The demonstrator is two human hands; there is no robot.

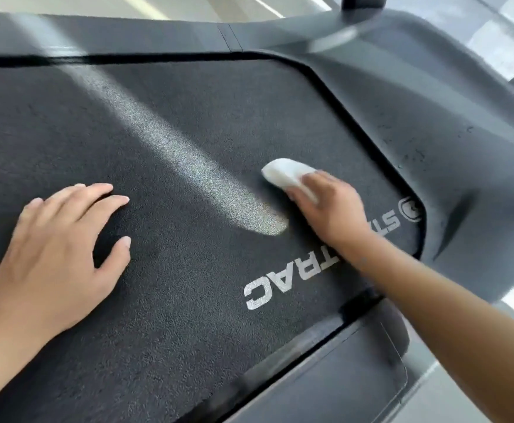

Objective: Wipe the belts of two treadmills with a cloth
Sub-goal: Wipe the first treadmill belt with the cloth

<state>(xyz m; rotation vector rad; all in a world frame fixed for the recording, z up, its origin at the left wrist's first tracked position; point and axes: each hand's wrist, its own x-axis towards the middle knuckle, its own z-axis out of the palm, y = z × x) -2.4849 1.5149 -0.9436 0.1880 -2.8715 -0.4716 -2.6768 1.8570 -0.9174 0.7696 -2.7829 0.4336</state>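
I press the cloth (286,175) onto the belt (164,270) with my right hand (328,209), its grip curled round the wad so it won't slip, near the front cover (432,102). My left hand (54,248) lies spread flat on the belt, likely bracing me.

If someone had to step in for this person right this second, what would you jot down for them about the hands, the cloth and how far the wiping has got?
Left hand: flat on the belt, fingers spread, holding nothing.
Right hand: presses the white cloth onto the belt, near the front cover and just above the printed logo.
Done: cannot tell from this view how much of the belt has been wiped; no clear wet or clean track shows, only a streak of light.
Left: finish this belt, then the second treadmill, which is not in view.
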